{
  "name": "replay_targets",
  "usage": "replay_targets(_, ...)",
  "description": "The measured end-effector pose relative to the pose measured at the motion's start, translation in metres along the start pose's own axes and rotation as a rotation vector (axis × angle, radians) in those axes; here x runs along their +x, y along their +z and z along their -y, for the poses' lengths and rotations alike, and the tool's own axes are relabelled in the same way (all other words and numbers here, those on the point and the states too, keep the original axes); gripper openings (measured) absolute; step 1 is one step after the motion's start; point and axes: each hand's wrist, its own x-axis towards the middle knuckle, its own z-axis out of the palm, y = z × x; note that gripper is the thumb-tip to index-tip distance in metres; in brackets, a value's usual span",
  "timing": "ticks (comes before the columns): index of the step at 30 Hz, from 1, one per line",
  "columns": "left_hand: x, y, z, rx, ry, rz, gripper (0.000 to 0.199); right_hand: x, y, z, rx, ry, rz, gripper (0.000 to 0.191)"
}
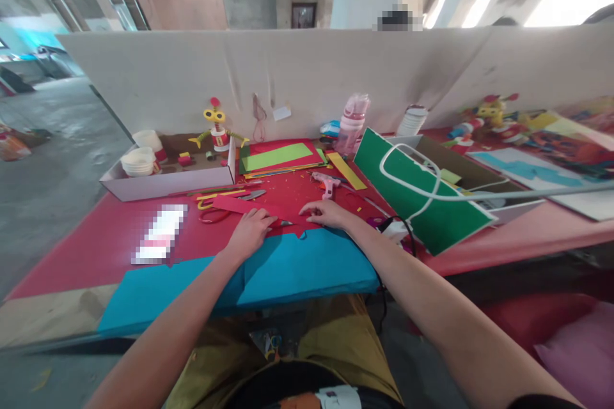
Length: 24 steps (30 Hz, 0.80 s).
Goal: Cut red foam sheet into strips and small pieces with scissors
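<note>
My left hand [253, 231] lies with bent fingers pressed together at a red paper strip [234, 204], seemingly gripping its edge. A small pointed metal tip [286, 223] shows just right of its fingers; the rest of that tool is hidden. My right hand [327, 213] is over the red tabletop, fingers curved and a little apart, with nothing visible in them. A pink glue gun [330, 186] lies just beyond it. Scissors with yellow handles [207, 202] lie left of my left hand. Blue sheet material [297, 268] covers the table's front edge beneath my wrists.
A white-walled box [167, 185] with paper cups stands at left, a yellow-headed figure [215, 128] behind it. Colored sheets [278, 158], a pink bottle [352, 121] and a tilted green board [412, 195] are further back. A white tube [518, 193] crosses the right side.
</note>
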Motion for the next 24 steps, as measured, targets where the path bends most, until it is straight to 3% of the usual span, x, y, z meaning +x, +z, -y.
replay_targets(18, 0.002, -0.001, -0.017, 0.035, -0.005, 0.029, 0.039, 0.002, 0.003, -0.001, 0.026, -0.002, -0.010, 0.029)
replay_targets(24, -0.011, -0.008, -0.012, -0.055, 0.078, -0.012, 0.034, -0.002, 0.000, -0.001, 0.010, 0.018, -0.013, 0.027)
